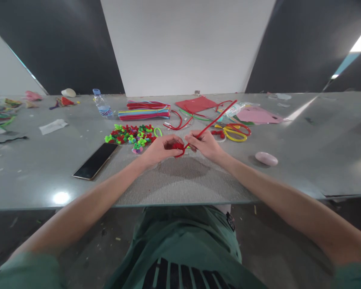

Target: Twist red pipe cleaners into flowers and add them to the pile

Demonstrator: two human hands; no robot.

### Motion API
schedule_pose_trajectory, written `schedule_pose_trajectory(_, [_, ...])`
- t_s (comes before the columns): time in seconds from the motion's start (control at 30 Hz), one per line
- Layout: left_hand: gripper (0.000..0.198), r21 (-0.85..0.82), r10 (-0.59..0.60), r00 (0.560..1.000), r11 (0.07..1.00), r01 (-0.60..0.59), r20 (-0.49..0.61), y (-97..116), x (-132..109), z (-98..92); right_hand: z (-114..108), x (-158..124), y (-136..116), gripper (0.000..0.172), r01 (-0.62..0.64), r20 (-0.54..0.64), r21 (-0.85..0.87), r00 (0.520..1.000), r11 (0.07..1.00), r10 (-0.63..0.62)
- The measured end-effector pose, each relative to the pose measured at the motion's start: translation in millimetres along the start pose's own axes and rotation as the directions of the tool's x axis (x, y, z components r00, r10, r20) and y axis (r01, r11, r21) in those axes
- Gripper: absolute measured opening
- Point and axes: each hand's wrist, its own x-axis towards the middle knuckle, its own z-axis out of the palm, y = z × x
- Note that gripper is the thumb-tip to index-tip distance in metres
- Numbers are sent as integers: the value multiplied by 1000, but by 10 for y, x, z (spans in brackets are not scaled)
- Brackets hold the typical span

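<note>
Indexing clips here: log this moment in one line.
left hand: holds fuzzy red piece | right hand: pinches red stem | in view: phone, blue-capped bottle

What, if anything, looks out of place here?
Mainly litter: pale scraps lie on the floor rather than the tabletop, and a crumpled white tissue lies beyond the smartphone, apart from the bundled pipe cleaners.

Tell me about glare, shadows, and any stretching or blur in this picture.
Head view: a round white glare spot shines on the grey tabletop, below the black rectangular phone; head view: a soft shadow lies below the bare left hand and bare right hand; head view: wide-angle stretching seems to lengthen both forearms, and the green fabric sleeves look blurred.
</note>
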Motion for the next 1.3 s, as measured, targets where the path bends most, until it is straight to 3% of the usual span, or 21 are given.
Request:
schedule_pose_trajectory(0.4, [18, 87, -29, 1000, 996, 29, 0, 41, 0, 10, 23, -21, 0, 51, 49, -47, -32, 998, 998, -50])
schedule_pose_trajectory(0.93, [15, 98, 10, 991, 995, -23, 130, 38, -7, 3, 39, -27, 42, 47, 63, -9, -53, 998, 997, -64])
schedule_pose_trajectory(1.3, [16, 213, 17, 1000, 977, -14, -11, 88, -45, 66, 28, -26, 28, 48, 70, -17, -115, 997, 991, -73])
